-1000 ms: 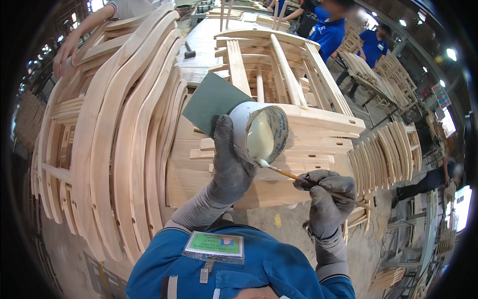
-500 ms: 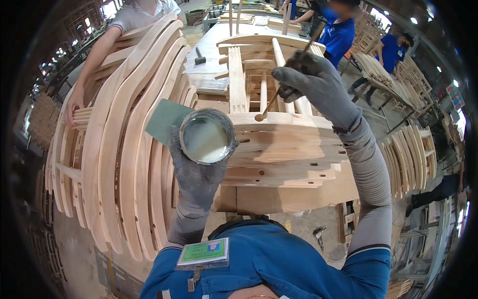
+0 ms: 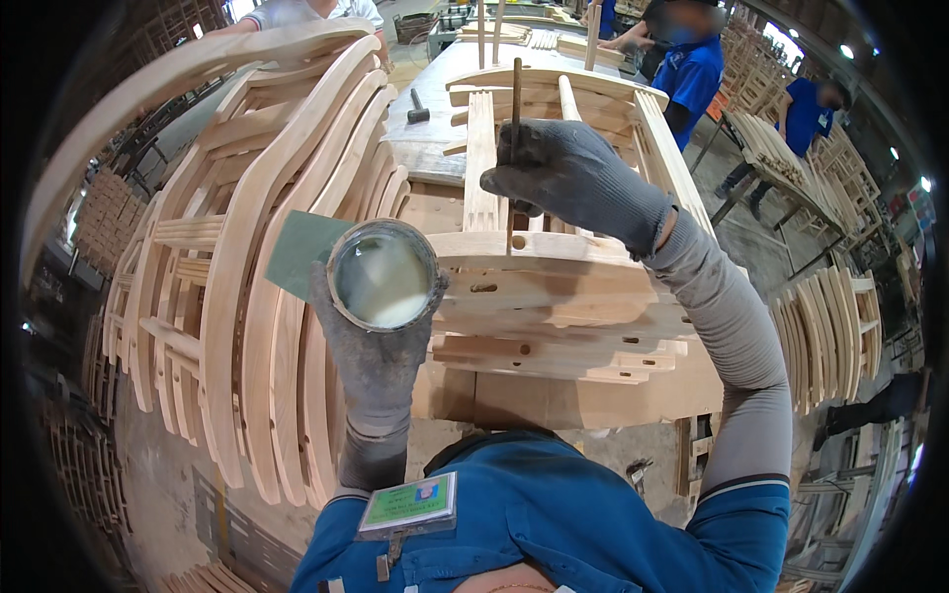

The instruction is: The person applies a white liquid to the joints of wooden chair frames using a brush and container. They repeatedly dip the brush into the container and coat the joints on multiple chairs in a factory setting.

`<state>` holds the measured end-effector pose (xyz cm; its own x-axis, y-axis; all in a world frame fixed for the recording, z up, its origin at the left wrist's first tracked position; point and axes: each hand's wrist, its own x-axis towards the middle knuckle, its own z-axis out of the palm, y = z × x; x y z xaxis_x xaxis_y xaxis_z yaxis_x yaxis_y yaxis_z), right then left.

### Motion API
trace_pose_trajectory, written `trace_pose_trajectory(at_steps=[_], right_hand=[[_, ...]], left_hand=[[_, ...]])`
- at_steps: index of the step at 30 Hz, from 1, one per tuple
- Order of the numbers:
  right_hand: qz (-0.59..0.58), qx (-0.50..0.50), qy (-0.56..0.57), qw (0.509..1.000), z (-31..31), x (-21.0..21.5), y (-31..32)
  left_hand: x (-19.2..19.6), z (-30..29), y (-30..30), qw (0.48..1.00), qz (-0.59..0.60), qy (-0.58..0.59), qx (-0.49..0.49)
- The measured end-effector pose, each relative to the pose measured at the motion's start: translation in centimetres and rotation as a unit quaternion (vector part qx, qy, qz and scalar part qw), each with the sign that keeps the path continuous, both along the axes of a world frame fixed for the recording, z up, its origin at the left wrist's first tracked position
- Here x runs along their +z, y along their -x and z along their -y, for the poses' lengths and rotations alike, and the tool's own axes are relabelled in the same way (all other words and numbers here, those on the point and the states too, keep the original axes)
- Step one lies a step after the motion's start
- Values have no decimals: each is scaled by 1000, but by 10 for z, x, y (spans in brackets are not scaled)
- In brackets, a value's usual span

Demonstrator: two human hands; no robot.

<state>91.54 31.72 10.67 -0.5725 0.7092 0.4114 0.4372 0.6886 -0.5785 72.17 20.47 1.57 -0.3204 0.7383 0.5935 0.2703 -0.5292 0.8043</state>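
My gloved left hand (image 3: 371, 361) is closed around a round tub (image 3: 384, 321) of milky white liquid. A flat green square sheet (image 3: 300, 253) sticks out beside the tub on its left; how it is held is hidden. In my gloved right hand (image 3: 583, 180) a thin dark stick (image 3: 517, 89) stands nearly upright, pinched by the fingers. Its lower end meets the curved front rail (image 3: 460, 245) of a pale wooden frame, close beside a round hole. Whether a brush tip is on it, I cannot tell. More rails with slots (image 3: 573, 321) lie below.
Curved wooden frames (image 3: 252, 227) are stacked close on my left. Behind them a person (image 3: 306, 12) handles a long curved piece (image 3: 129, 109). A hammer (image 3: 418, 111) lies on the pale table (image 3: 425, 153). People in blue work at the far right, near another frame stack (image 3: 825, 331).
The stick has swung from slanted to nearly upright, its end shifting left of the hole. My left hand and the tub moved left. The other person's curved piece has swung out to the left.
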Motion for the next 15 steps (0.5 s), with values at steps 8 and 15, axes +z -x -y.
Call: trace_pose_trajectory(at_steps=[8,15], right_hand=[[12,-19,143,989,3,9,4],[73,-31,59,995,21,32,-29]], left_hand=[[-2,-5,0,972,211,7,-105],[6,-15,-7,942,271,-40,-195]])
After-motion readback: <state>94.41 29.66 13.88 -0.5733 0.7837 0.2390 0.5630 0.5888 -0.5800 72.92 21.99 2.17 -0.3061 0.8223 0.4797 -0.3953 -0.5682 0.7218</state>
